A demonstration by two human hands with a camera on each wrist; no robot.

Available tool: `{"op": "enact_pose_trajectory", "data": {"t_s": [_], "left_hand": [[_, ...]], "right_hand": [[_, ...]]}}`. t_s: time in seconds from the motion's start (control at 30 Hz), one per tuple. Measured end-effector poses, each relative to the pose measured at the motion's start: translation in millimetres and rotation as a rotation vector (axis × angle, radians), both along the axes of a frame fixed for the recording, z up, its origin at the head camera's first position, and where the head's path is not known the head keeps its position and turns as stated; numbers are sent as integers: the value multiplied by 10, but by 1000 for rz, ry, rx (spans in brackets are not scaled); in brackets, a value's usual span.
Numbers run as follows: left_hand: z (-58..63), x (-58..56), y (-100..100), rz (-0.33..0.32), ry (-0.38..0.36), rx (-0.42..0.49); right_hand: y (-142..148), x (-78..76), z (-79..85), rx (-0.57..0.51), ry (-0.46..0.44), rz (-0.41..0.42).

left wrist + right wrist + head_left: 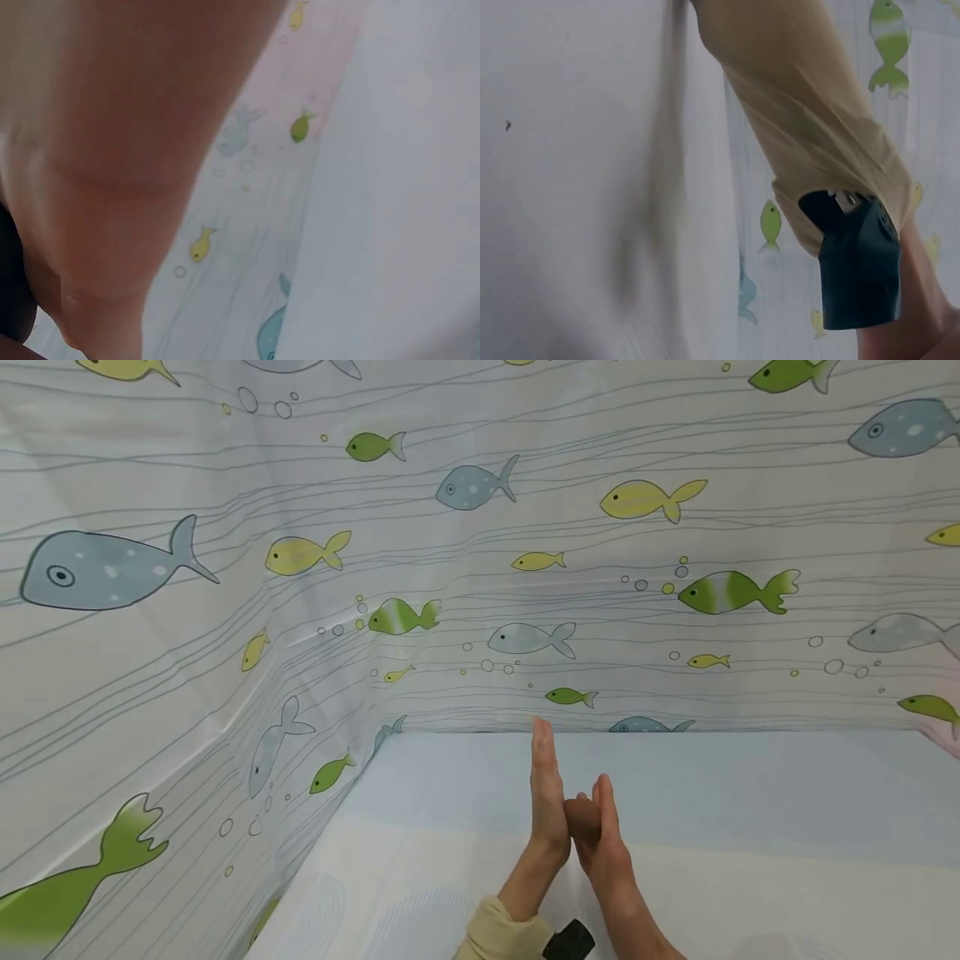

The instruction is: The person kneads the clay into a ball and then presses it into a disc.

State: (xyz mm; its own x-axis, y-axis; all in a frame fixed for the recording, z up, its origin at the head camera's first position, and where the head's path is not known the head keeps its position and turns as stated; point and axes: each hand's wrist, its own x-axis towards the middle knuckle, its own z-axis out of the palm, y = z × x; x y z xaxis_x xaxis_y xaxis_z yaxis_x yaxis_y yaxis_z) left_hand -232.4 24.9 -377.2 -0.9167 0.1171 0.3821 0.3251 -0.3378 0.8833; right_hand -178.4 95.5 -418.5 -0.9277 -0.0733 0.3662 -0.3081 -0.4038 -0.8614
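A round brown lump [582, 819], smooth like a ball of modelling clay, sits between the two hands in the head view. My left hand [550, 802] is upright with straight fingers, its palm side against the lump's left. On the other side, my right hand [609, 839] presses the lump with its palm side, its longer fingers pointing up. Part of the right hand is hidden behind the lump. The left wrist view has a large blurred stretch of bare skin [127, 172] but no lump. A tan sleeve [802, 112] and a dark wrist device [860, 274] fill much of the right wrist view.
Below the hands lies a pale white and blue surface [750, 802]. Hanging fabric printed with fish [465, 568] rises behind it and along the left side. A small dark speck [508, 125] marks the pale surface in the right wrist view.
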Motion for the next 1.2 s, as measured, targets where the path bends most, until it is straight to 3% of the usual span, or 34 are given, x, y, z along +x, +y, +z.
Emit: {"op": "enact_pose_trajectory", "data": {"t_s": [0.2,0.33,0.47,0.77,1.0,1.2], "left_hand": [[-146,165,241,-107,-22,-79],[-192,312,369,-180,10,-149],[-176,399,409,-225,42,-153],[-136,503,434,-264,48,-159],[-83,593,473,-262,89,-220],[-31,601,469,-246,94,-236]], "right_hand": [[271,170,334,107,19,-37],[438,80,418,33,-3,-88],[521,-6,444,-16,-23,-107],[622,-65,431,-43,-42,-132],[753,-118,420,-79,-81,-159],[762,-147,369,-101,-78,-170]]}}
